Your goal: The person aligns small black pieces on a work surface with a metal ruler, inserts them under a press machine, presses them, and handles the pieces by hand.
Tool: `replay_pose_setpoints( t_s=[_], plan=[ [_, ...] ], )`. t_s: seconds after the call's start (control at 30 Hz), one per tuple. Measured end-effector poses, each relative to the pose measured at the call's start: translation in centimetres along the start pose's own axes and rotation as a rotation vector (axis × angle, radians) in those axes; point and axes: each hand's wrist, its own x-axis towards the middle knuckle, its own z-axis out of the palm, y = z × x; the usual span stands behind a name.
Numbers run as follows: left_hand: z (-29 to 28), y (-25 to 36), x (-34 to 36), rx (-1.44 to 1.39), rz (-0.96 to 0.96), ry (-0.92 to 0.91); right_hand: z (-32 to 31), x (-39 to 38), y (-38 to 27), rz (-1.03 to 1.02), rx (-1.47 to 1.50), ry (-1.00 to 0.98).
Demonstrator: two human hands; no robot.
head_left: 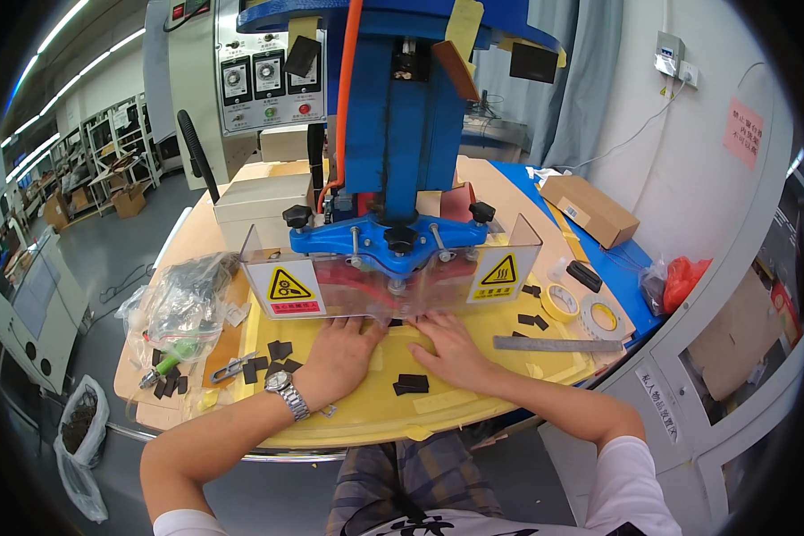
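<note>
My left hand [341, 362], with a metal watch on its wrist, lies on the yellow work surface [456, 404] of a blue press [389, 125]. Opposite it, my right hand [453, 354] rests with its fingers stretched forward and its thumb apart. Both sets of fingertips reach the lower edge of the clear guard [348, 277], which partly hides them. Between them shows a small dark piece [396, 323], and I cannot tell whether either hand touches it. Flat black pieces [411, 384] lie just in front of my hands, and more black pieces [279, 350] sit left of my left hand.
To the right lie a grey metal strip [558, 344], tape rolls [601, 318] and a cardboard box [590, 210]. Leftward are a utility knife [232, 368], a green-handled tool [159, 369] and a clear plastic bag [188, 304]. A control panel [271, 80] stands behind.
</note>
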Motion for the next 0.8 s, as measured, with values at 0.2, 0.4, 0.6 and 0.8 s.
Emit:
replay_pose_setpoints(
  t_s=[0.2, 0.4, 0.6, 0.8],
  plan=[
    [-0.5, 0.5, 0.4, -0.008, -0.004, 0.029, -0.3, 0.4, -0.5, 0.016, -0.057, -0.065],
    [-0.2, 0.9, 0.7, 0.022, -0.030, -0.033, -0.4, 0.1, -0.4, -0.045, -0.037, -0.051],
    [0.0, 1.0, 0.3, 0.035, -0.049, -0.047, -0.3, 0.1, -0.7, -0.026, 0.002, -0.012],
    [0.1, 0.7, 0.1, -0.050, -0.010, 0.086, -0.6, 0.2, -1.3, -0.052, -0.048, 0.031]
  ],
)
